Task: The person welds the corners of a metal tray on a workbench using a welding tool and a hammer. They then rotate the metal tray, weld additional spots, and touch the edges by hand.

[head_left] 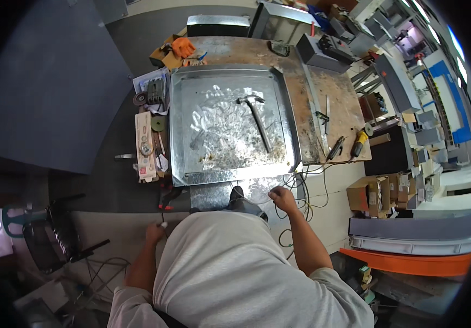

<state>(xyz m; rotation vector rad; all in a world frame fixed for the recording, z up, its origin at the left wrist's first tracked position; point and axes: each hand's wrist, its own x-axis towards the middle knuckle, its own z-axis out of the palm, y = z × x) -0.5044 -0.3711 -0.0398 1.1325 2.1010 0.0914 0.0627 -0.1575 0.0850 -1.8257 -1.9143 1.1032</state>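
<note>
My left hand [155,232] is low beside my body, its fingers closed around something small with a whitish end; what it is I cannot make out. My right hand [282,199] is closed in a pinch just off the table's near edge, and a thin pale cord [254,203] runs to its fingers. In front of me a shallow square sheet-metal tray [191,176] with raised edges lies on the workbench. A claw hammer [260,123] rests inside it, head away from me, touched by neither hand.
Right of the tray, the brown workbench [312,104] carries pliers [336,147] and a yellow angle grinder [361,143]. Loose cables [306,199] hang near my right hand. At left are a long cardboard box [144,145] and orange gloves [183,47]. A black chair [55,235] stands behind left.
</note>
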